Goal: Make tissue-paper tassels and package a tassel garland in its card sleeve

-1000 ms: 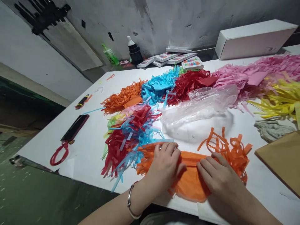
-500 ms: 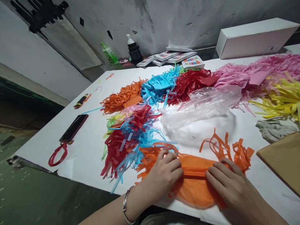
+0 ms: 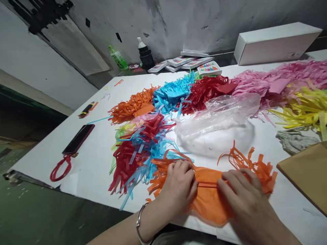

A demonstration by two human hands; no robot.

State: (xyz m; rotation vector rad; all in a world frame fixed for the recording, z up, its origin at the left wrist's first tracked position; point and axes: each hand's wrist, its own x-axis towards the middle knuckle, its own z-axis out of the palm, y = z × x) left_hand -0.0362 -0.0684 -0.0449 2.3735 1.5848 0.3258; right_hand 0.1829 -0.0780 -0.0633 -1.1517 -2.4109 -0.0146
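Rough grey wall [image 3: 178, 20] ahead of me, stained and patchy, and in front of it a white table [image 3: 97, 102] that runs off into a dim green floor [image 3: 38, 211] on my left. Right at the near edge, both my hands are flat on the orange tissue paper [image 3: 208, 194]: my left hand [image 3: 178, 185] has its fingers curled down over the left part of the fold, my right hand [image 3: 242, 197] is spread and pressing on the right part, neither one closed around anything, just pinning the sheet to the table. The cut fringe fans out past each hand. This paper looks thin, so if I drag my palms instead of pressing I reckon the fold could tear or the strips could rip off. The sheet also hangs a little over the table edge near me, so a careless pull might slide it off. Just beside my left hand sits a tangled heap of red and blue fringe [image 3: 138, 149], and its loose strips touch my orange ones; they could snag together. A clear plastic bag [image 3: 219, 115] lies just beyond, light enough to drift onto my work. Farther back are piles of orange, blue, red, pink and yellow fringe, a long white box [image 3: 276, 42] by the wall, some small flat boxes [image 3: 184, 63], a dark bottle [image 3: 146, 56] and a green bottle [image 3: 117, 58]. A phone [image 3: 78, 139] with a red loop lies well to my left, a brown board [image 3: 306, 173] near my right.
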